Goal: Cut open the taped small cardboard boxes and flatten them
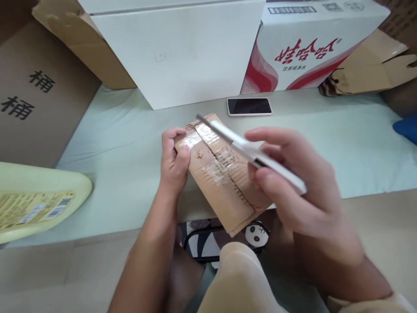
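Note:
A small brown cardboard box [211,191] is tilted in front of me, with a seam down its upper face and torn clear tape around it. My left hand [176,158] grips the box by its far left corner, thumb on top. In my right hand [293,178] is a white utility knife [273,167], pinched between thumb and fingers. Its grey blade points up and left, above the far end of the box. The knife and right hand are slightly blurred, and I cannot tell whether the blade touches the cardboard.
A phone [249,106] lies on the pale green cloth [127,152] beyond the box. White cartons [189,56] stand along the back, one with red print [302,52]. A yellow bottle [42,200] lies at the left, near a large brown carton [39,95].

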A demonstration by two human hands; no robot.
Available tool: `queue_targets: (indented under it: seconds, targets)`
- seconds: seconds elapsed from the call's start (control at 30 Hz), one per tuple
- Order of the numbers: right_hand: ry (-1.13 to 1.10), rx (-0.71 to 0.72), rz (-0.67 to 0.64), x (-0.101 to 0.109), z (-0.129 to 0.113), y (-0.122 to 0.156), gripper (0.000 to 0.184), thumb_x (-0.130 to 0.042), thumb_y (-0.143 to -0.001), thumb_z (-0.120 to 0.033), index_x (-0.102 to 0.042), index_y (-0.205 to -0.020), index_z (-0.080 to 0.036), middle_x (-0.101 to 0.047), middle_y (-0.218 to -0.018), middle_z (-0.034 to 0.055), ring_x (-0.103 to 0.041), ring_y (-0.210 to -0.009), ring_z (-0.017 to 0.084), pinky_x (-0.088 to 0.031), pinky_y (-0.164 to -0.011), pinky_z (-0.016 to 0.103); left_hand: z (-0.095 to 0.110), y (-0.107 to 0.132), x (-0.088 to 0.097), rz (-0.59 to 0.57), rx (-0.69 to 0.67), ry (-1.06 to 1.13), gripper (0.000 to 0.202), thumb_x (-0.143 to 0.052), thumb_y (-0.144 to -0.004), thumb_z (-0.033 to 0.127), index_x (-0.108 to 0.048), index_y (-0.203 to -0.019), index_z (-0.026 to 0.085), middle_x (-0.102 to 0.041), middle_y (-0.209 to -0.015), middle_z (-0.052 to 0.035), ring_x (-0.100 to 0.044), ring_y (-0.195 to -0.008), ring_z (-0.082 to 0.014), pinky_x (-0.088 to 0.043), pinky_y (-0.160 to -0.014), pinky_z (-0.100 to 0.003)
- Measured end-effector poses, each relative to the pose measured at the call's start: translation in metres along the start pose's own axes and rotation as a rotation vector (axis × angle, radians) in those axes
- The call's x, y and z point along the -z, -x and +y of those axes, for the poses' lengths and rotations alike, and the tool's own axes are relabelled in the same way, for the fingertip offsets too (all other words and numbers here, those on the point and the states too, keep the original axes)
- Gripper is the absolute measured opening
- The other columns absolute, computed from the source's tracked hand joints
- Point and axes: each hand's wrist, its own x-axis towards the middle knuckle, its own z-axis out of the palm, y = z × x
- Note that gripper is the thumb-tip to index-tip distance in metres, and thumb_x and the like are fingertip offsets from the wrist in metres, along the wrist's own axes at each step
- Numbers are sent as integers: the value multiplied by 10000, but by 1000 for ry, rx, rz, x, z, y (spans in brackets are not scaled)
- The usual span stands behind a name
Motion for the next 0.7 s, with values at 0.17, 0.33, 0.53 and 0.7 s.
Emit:
queue_targets:
  seconds: [0.17,0.33,0.53,0.7]
  targets:
    - [168,13,-47,-9,2,-5,257,-573,-940,-196,-673,-1166,-268,-680,-788,-2,-609,-642,169,-529,-674,326,-11,5,-5,33,-21,16,640,-704,-852,726,-542,-1310,308,-595,-1213,-70,-609,-1083,-259,-515,-986,-422]
    - [202,2,-14,-8,8,-6,247,-560,-932,-202,-672,-1146,-258,-700,-797,-5,-597,-618,159,-512,-648,313,-13,6,-6,19,-14,11,622,-700,-850,711,-542,-1294,306,-606,-1186,-70,-621,-1020,-250,-545,-919,-409]
    - [232,49,-50,-13,6,-5,282,-553,-895,-152,-673,-1128,-256,-685,-723,-27,-542,-528,130,-468,-579,279,-11,4,-3,17,14,25,580,-718,-843,651,-571,-1272,289,-625,-1179,-68,-627,-1024,-242,-546,-945,-408]
    - [325,121,-24,-17,8,-4,298,-532,-882,-122,-673,-1122,-227,-713,-744,-22,-532,-510,115,-439,-552,256,-13,3,-3,39,-7,30,585,-729,-832,666,-587,-1250,282,-635,-1156,-58,-626,-1012,-232,-550,-918,-394]
